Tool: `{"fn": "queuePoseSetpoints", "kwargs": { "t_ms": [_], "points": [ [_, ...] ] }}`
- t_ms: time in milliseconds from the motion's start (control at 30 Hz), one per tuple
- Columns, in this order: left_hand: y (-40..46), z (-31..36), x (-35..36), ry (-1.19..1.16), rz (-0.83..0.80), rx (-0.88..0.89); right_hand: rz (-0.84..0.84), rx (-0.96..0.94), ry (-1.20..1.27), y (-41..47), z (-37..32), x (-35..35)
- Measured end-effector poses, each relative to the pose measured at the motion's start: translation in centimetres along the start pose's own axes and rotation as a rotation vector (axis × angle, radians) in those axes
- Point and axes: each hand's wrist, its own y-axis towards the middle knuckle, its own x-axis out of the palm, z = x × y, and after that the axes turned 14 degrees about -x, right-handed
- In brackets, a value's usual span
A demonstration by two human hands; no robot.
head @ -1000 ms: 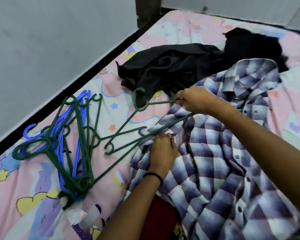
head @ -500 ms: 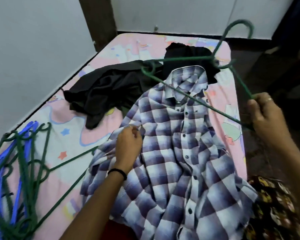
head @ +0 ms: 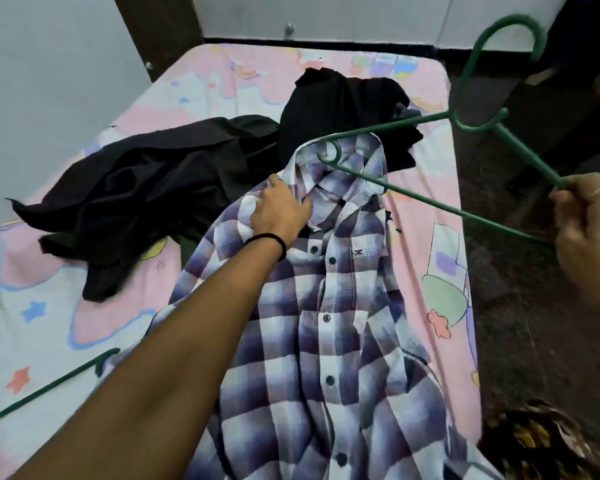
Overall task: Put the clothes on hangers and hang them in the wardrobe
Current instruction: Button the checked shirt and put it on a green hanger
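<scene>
Right fingers [head: 568, 199] around green hanger [head: 426, 199]; left fingers [head: 302, 206] on plaid shirt [head: 343, 306].

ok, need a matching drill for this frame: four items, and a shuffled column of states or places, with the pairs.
Items:
1. green hanger
2. checked shirt
3. black clothes
4. left hand

States or places:
A. heaped on the bed beyond the shirt
B. held in the air by the right hand
C. resting at the shirt's collar
D. spread buttoned on the bed

Pairs: 1-B, 2-D, 3-A, 4-C
</scene>
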Motion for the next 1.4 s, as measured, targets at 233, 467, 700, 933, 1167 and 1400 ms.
{"fn": "queuePoseSetpoints", "kwargs": {
  "t_ms": [233,467,700,933,1167,1400],
  "points": [
    [2.8,-0.2,-3.3,0.025,0.117,0.095,-0.014,-0.160,-0.010,4.5,0.5,0.9],
    [2.4,2.2,-10.5,0.078,0.209,0.284,-0.072,-0.356,0.036,8.3,-7.9,0.9],
    [1.9,1.0,-12.7,0.223,-0.075,0.358,-0.169,-0.542,0.294,11.2,-13.5,5.0],
    [5.5,-3.6,-10.2,-0.061,0.006,0.465,-0.185,-0.509,0.417,12.8,-16.1,9.3],
    [6.9,-4.8,-9.6,-0.179,0.031,0.481,0.162,0.418,0.620,8.7,-14.8,13.6],
    [5.9,-4.8,-10.3,-0.158,0.011,0.577,-0.268,0.496,0.845,5.8,-15.4,16.0]
  ]
}}
